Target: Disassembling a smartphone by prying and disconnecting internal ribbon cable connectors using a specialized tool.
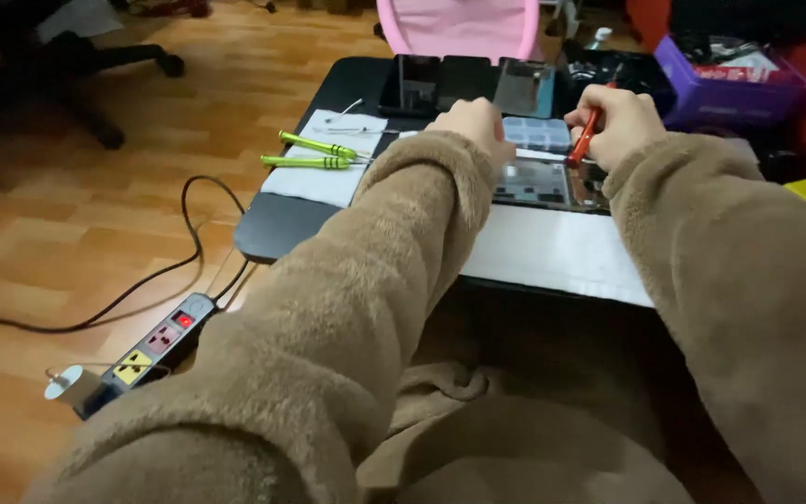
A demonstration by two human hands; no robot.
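From the head view, your right hand is closed around a red screwdriver, fingers clamped on its handle, the tool slanting down and to the left, its tip over an opened device. That device lies flat on a white mat on the black table, between your two hands, with dark inner parts showing.

Your left hand rests at the device's left edge, fingers curled together and pressed down; the brown fleece sleeve hides whatever lies under them, so you cannot tell if they grip anything.

To the left, well apart from your hands, two green screwdrivers lie side by side on a white cloth, with thin tweezers just beyond them.

At the table's far edge, three dark phones lie in a row. A pink chair back stands behind them, and a purple box sits to the right.

On the wooden floor lies a power strip with a black cable.
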